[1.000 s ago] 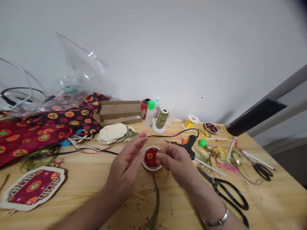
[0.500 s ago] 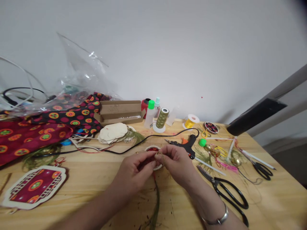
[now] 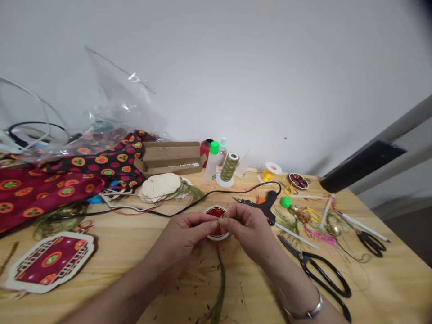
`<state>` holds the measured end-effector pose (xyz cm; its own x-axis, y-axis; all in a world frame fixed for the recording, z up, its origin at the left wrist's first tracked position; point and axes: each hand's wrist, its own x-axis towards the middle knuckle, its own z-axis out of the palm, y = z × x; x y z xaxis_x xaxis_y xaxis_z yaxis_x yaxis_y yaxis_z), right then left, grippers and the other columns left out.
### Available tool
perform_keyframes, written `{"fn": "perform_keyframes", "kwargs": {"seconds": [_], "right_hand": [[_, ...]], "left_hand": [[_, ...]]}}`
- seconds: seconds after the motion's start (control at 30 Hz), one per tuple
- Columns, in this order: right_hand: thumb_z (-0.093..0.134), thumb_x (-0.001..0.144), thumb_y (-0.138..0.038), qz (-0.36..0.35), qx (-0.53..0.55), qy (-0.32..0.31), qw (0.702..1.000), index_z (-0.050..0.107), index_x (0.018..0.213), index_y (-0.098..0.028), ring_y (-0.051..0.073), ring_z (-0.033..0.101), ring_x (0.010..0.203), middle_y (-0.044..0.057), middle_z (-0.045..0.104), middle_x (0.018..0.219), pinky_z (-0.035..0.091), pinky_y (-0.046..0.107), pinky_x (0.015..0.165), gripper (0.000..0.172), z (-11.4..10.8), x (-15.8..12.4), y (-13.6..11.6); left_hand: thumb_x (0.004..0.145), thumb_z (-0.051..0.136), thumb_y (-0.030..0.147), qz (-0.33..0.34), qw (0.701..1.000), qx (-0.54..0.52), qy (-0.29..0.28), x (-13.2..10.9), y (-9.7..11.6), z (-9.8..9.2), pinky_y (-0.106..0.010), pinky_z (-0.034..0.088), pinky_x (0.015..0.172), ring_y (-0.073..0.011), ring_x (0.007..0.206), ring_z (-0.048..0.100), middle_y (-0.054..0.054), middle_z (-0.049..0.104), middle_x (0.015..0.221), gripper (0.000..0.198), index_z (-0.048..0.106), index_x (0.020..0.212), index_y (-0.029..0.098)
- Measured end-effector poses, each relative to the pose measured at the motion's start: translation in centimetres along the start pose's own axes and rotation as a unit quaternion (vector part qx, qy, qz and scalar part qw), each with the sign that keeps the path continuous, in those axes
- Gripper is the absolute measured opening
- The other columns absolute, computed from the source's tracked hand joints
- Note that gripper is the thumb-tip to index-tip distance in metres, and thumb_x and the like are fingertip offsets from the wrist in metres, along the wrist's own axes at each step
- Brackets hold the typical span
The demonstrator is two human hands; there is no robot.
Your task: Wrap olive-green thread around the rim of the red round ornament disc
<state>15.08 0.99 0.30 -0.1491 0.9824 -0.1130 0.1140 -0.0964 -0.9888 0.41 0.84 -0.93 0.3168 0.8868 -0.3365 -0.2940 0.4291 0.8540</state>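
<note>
Both of my hands meet over a small round pendant [image 3: 214,230] with a pale rim and a dark red patterned centre. My left hand [image 3: 189,231] pinches a thin olive cord [image 3: 225,218] between thumb and forefinger. On the other side, my right hand [image 3: 248,227] is closed on the same cord, its fingertips touching those of the left. From the pendant's lower edge a red thread and an olive tassel [image 3: 221,288] hang toward me across the table. My fingers partly cover the pendant and most of the cord.
Black-handled scissors [image 3: 317,267] lie to the right, below a black glue gun [image 3: 265,206]. An olive thread spool [image 3: 230,167] and bottles stand at the back. At left are a larger framed pendant [image 3: 50,263] and patterned fabric [image 3: 43,189]. A cardboard box [image 3: 172,157] sits behind.
My fingertips have drawn closer together on the cord, and the left fingers have straightened somewhat. More of the round pendant now shows. The view has shifted slightly.
</note>
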Motion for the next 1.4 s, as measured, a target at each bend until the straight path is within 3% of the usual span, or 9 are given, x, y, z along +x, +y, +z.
{"fn": "perform_keyframes", "kwargs": {"seconds": [0.47, 0.67, 0.87, 1.07, 1.4], "right_hand": [[0.066, 0.061, -0.023, 0.010, 0.054, 0.002, 0.999, 0.056, 0.058, -0.014, 0.010, 0.051, 0.053, -0.001, 0.059, 0.057, 0.041, 0.022, 0.054, 0.014, -0.09, 0.09, -0.02], [0.067, 0.062, -0.023, 0.014, 0.051, 0.003, 0.999, 0.059, 0.059, -0.014, 0.009, 0.051, 0.052, -0.001, 0.059, 0.056, 0.041, 0.022, 0.053, 0.012, -0.18, 0.02, -0.17], [0.068, 0.061, -0.021, 0.025, 0.088, -0.007, 0.996, 0.058, 0.056, -0.014, 0.005, 0.043, 0.042, -0.004, 0.055, 0.049, 0.035, 0.018, 0.044, 0.013, -0.14, -0.06, -0.64], [0.068, 0.062, -0.022, 0.024, 0.095, -0.018, 0.995, 0.058, 0.056, -0.014, 0.004, 0.041, 0.041, -0.005, 0.055, 0.048, 0.031, 0.017, 0.041, 0.014, -0.05, 0.05, -0.57], [0.068, 0.064, -0.027, 0.042, 0.111, -0.036, 0.992, 0.057, 0.061, -0.014, 0.003, 0.039, 0.039, -0.004, 0.055, 0.051, 0.028, 0.017, 0.038, 0.018, -0.18, 0.09, -0.37]], "left_hand": [[0.062, 0.073, 0.020, -0.073, 0.996, -0.049, -0.023, 0.03, 0.01, -0.33, -0.022, 0.043, 0.063, -0.0137, 0.068, 0.060, -0.006, 0.070, 0.072, 0.011, 0.071, 0.069, 0.012], [0.063, 0.071, 0.017, -0.085, 0.993, -0.069, -0.040, -0.22, 0.35, -0.02, -0.018, 0.034, 0.049, -0.0090, 0.059, 0.053, -0.005, 0.067, 0.070, 0.007, 0.071, 0.067, 0.010], [0.066, 0.069, 0.018, -0.083, 0.991, -0.089, -0.061, -0.19, -0.02, -0.03, -0.017, 0.027, 0.045, -0.0057, 0.053, 0.044, -0.003, 0.063, 0.068, 0.009, 0.071, 0.073, 0.011], [0.065, 0.070, 0.019, -0.077, 0.993, -0.074, -0.045, -0.30, 0.04, 0.00, -0.017, 0.018, 0.041, -0.0021, 0.044, 0.033, 0.001, 0.059, 0.061, 0.009, 0.070, 0.070, 0.012], [0.062, 0.069, 0.021, -0.062, 0.998, 0.004, 0.001, -0.44, 0.57, 0.13, -0.020, 0.013, 0.040, -0.0031, 0.041, 0.030, 0.001, 0.063, 0.061, 0.007, 0.070, 0.064, 0.014]]}}
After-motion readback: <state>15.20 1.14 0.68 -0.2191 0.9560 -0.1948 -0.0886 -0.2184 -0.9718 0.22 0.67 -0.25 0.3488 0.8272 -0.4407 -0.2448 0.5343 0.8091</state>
